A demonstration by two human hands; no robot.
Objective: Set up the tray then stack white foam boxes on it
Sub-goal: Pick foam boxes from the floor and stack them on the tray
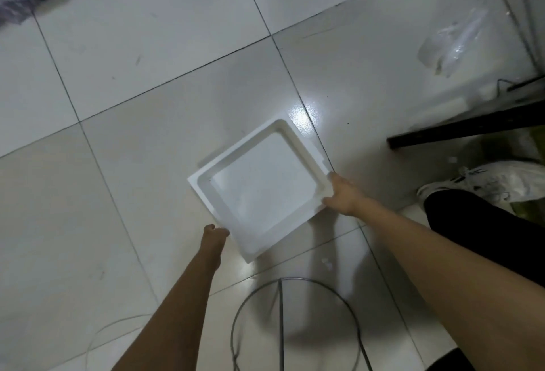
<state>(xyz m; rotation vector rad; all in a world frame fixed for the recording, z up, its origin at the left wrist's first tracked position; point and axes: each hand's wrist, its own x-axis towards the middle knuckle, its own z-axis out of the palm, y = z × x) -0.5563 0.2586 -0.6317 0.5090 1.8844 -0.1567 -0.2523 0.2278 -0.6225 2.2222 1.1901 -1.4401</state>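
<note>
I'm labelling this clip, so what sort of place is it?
Probably indoors, a back room or home workspace: a glossy tiled floor, a crumpled plastic bag and a dark furniture leg at the right.

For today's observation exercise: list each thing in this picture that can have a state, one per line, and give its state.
white foam box: open side up, nothing visible inside, held at two edges.
right hand: grips the box's right edge.
left hand: at the box's lower-left edge, fingers curled; grip unclear.
wire ring: below the box, with a straight bar across it.
plastic bag: crumpled, on the floor.
</note>
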